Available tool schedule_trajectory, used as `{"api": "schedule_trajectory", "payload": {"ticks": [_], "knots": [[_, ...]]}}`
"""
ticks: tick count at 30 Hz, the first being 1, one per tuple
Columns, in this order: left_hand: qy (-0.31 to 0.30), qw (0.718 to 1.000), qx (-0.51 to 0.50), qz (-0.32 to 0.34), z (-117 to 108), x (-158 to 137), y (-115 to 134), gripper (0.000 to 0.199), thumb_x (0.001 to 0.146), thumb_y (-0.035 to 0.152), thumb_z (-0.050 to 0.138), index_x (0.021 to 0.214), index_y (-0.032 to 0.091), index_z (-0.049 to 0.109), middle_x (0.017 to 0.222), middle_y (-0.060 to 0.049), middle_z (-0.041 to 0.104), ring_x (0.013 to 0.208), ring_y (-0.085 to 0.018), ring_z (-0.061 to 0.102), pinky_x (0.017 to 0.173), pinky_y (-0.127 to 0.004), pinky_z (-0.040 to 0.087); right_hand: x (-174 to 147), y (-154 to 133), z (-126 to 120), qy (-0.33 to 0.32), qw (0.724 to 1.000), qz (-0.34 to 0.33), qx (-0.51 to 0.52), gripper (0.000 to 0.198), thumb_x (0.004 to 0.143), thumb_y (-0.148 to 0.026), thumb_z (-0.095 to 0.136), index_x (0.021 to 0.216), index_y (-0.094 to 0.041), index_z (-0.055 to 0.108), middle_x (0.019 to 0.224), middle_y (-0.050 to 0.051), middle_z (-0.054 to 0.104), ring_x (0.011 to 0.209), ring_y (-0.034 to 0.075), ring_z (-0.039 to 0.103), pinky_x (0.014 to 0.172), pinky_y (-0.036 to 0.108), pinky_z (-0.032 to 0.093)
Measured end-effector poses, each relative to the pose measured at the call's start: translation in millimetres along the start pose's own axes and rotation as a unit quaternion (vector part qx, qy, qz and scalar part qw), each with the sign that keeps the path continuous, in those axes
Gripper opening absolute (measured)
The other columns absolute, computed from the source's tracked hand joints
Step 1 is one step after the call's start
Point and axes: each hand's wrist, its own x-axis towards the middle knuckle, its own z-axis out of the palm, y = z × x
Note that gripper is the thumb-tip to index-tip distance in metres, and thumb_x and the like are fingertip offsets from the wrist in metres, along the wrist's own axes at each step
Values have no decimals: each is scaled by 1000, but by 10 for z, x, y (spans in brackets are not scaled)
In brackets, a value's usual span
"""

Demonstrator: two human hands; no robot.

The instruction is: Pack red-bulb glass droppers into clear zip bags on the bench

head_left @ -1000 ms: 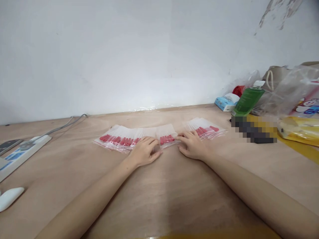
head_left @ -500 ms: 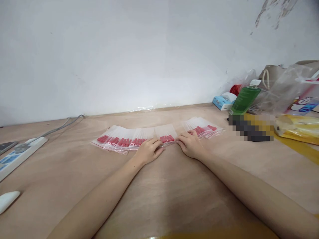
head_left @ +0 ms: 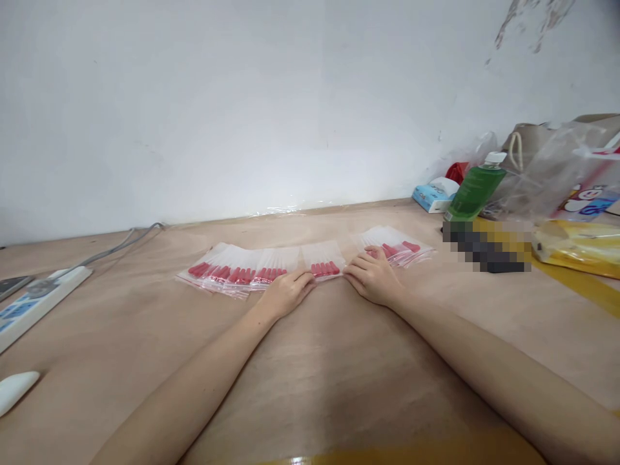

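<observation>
In the middle of the table lies a clear zip-lock bag (head_left: 322,253) with a row of several red-ended pieces inside; their exact kind I cannot make out. My left hand (head_left: 289,289) is closed at the left corner of its near edge, fingers pressed together. At the right corner, the bent fingers of my right hand (head_left: 372,276) pinch the same edge. A fanned row of similar bags (head_left: 232,266) spreads to the left, partly under my left hand. More overlapping bags (head_left: 394,244) lie just beyond my right hand.
On the left are a white power strip (head_left: 46,297) with a grey cable and a white rounded object (head_left: 17,391). At the right stand a green bottle (head_left: 477,190), a blue tissue pack (head_left: 431,197) and plastic bags (head_left: 557,174). A white wall (head_left: 271,110) rises behind the table.
My fingers have shifted slightly along the near edge of the middle bag, and my left thumb is now tucked in closer. The bags lie nearly where they were.
</observation>
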Motion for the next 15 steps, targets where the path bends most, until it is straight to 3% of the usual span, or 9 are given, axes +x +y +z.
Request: {"api": "schedule_trajectory", "payload": {"ticks": [7, 15], "knots": [[45, 998, 43, 27, 20, -20, -29, 20, 91, 19, 39, 89, 14, 58, 90, -6, 67, 75, -16, 64, 66, -27, 53, -19, 54, 12, 23, 999, -26, -30, 17, 85, -21, 47, 78, -19, 62, 75, 1, 63, 75, 14, 51, 89, 38, 23], [56, 997, 49, 26, -8, -6, -15, 20, 91, 19, 40, 83, 15, 58, 81, -5, 66, 70, -15, 63, 63, -26, 51, -29, 72, -4, 29, 996, -50, -71, 21, 85, -16, 44, 73, -19, 62, 68, 0, 61, 72, 13, 47, 91, 39, 20]]}}
